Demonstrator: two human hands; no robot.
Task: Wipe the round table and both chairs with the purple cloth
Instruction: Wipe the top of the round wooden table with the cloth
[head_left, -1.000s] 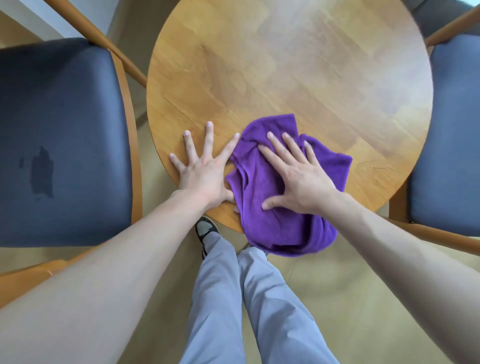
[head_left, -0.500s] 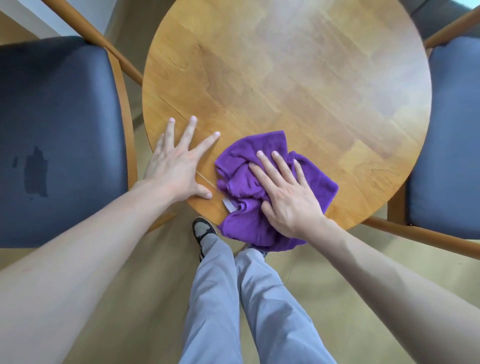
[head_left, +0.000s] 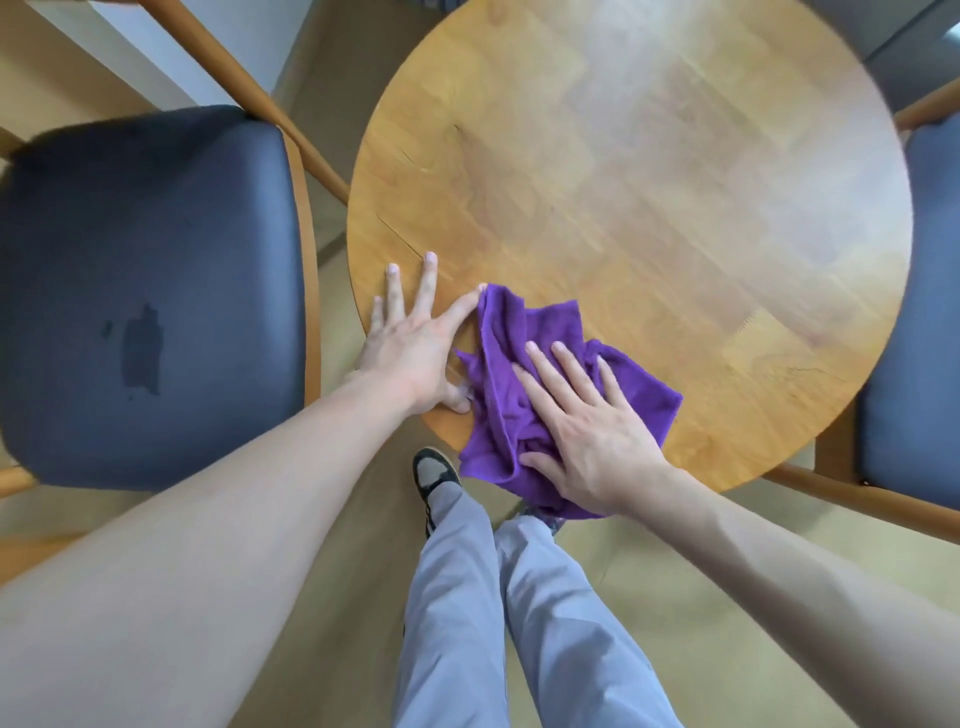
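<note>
The purple cloth (head_left: 511, 358) lies crumpled on the near edge of the round wooden table (head_left: 649, 182), part of it hanging over the rim. My right hand (head_left: 587, 431) presses flat on the cloth, fingers spread. My left hand (head_left: 415, 343) lies flat on the bare table rim just left of the cloth, its index fingertip touching the cloth's top corner. A chair with a dark seat (head_left: 145, 291) stands left of the table. A second dark-seated chair (head_left: 914, 332) stands at the right, partly cut off.
The left chair's seat has a darker stain (head_left: 140, 348). Wooden chair rails (head_left: 291, 124) run close to the table on both sides. My legs in grey trousers (head_left: 498, 613) and a shoe (head_left: 434, 473) stand on the beige floor below the table edge.
My right hand has kept sliding the cloth along the near table edge; the cloth now reaches my left hand's index finger. The view has shifted, with the table now further right.
</note>
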